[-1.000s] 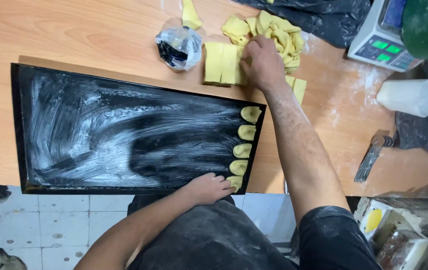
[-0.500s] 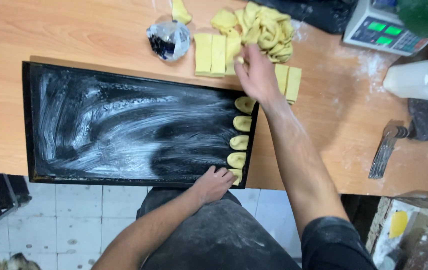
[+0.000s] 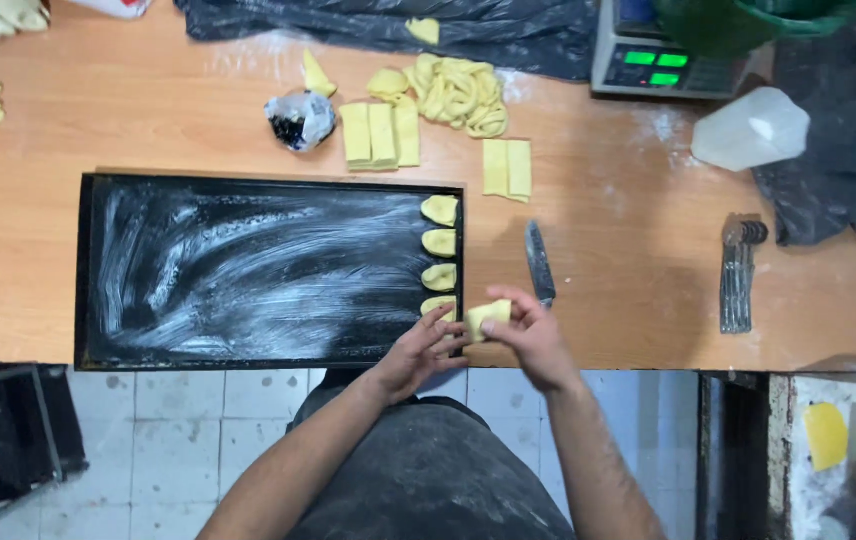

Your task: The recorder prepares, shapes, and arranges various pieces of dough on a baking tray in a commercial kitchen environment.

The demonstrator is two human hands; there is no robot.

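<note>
Green-lit scale screen [image 3: 652, 68], table's far edge

Bare forearms, no sleeves showing; dark grey, flour-dusted apron [image 3: 428, 470].

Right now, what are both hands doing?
Left hand: closed on the yellow dough piece.
Right hand: closed on the same dough piece.

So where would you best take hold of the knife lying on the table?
By the knife handle, its near end by the right hand, coming from above. It lies flat, blade pointing away from the person, beside the black tray; the handle end is partly hidden.
</note>
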